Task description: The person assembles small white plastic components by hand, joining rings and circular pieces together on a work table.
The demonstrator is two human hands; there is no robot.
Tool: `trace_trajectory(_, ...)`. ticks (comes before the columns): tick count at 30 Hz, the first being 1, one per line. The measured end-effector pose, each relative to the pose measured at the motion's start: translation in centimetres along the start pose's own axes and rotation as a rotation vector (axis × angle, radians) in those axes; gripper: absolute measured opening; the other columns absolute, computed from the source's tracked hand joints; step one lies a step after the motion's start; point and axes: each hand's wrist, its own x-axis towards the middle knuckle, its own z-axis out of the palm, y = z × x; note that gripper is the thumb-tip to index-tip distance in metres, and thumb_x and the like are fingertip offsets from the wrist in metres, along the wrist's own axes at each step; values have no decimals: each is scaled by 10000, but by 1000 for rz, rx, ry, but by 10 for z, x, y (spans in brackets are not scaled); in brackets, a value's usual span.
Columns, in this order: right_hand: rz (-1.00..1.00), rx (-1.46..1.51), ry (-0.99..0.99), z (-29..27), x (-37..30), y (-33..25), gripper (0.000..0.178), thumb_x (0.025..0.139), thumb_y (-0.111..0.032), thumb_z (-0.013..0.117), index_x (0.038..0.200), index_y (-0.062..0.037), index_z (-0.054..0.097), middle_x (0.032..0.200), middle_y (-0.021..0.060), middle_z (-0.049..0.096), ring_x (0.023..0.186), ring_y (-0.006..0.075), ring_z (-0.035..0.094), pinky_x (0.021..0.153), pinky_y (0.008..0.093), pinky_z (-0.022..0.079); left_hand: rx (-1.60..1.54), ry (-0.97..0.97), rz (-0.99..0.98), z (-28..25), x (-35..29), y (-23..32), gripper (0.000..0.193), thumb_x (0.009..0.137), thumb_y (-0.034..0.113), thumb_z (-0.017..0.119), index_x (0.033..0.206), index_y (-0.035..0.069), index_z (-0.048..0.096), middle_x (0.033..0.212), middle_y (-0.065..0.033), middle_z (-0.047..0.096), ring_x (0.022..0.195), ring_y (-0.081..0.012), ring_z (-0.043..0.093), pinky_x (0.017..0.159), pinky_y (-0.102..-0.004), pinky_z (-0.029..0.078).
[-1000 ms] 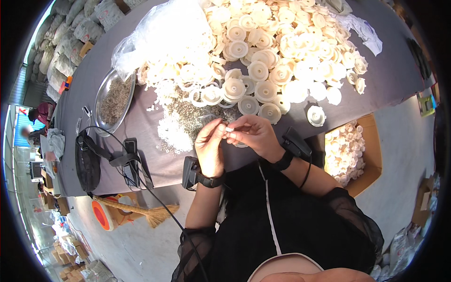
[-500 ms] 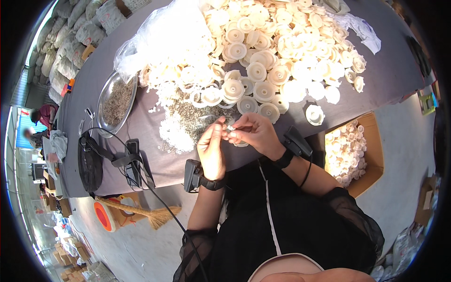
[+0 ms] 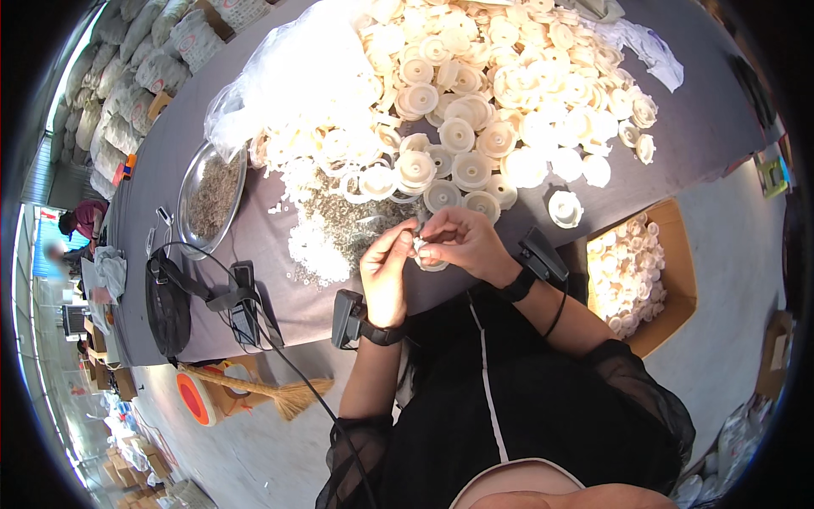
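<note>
At the left of the table (image 3: 133, 297), a metal tray (image 3: 203, 240) of small bits sits between nine and ten o'clock from the hands. Nearer, at ten, lies a pile of tiny parts (image 3: 339, 222). The left hand (image 3: 387, 273) bunches its fingertips beside a small white piece (image 3: 418, 243); its hold cannot be told. The right hand's (image 3: 476, 248) grip pinches that piece. Pale discs (image 3: 475, 170) heap at one o'clock; a box (image 3: 683, 297) stands at three. The step looks like close fingertip work, next calling for steady, aligned pinches.
</note>
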Motion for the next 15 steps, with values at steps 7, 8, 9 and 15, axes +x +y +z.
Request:
trace_trajectory(7, -138, -29, 0, -11, 3, -5, 147, 773, 27, 638, 885, 10, 543, 830, 80, 621, 767, 131, 632, 693, 225, 517, -148, -43, -106, 6, 3, 2, 195, 868, 80, 573, 1028, -22, 619, 889, -30, 618, 715, -53, 506, 686, -186, 404)
trace_trajectory(8, -88, -8, 0, -12, 3, -8, 133, 772, 12, 648, 865, 8, 554, 825, 71, 623, 762, 118, 625, 677, 216, 507, -86, -45, -40, 6, 3, 2, 188, 867, 76, 572, 1027, -10, 624, 906, -29, 616, 730, -56, 504, 692, -188, 402)
trace_trajectory(9, -39, 12, 1, -14, 3, -10, 121, 770, -3, 657, 846, 6, 564, 821, 62, 626, 758, 105, 618, 661, 207, 496, -25, -47, 26, 6, 4, 2, 183, 866, 71, 572, 1026, 2, 628, 924, -27, 613, 745, -59, 503, 697, -190, 400)
trace_trajectory(15, -66, 34, -66, -16, 1, -7, 122, 763, 35, 651, 840, 5, 561, 825, 96, 647, 742, 123, 636, 673, 220, 516, 164, -111, 89, 14, 11, 7, 167, 871, 39, 547, 1012, -5, 625, 945, -47, 609, 824, -96, 527, 761, -221, 412)
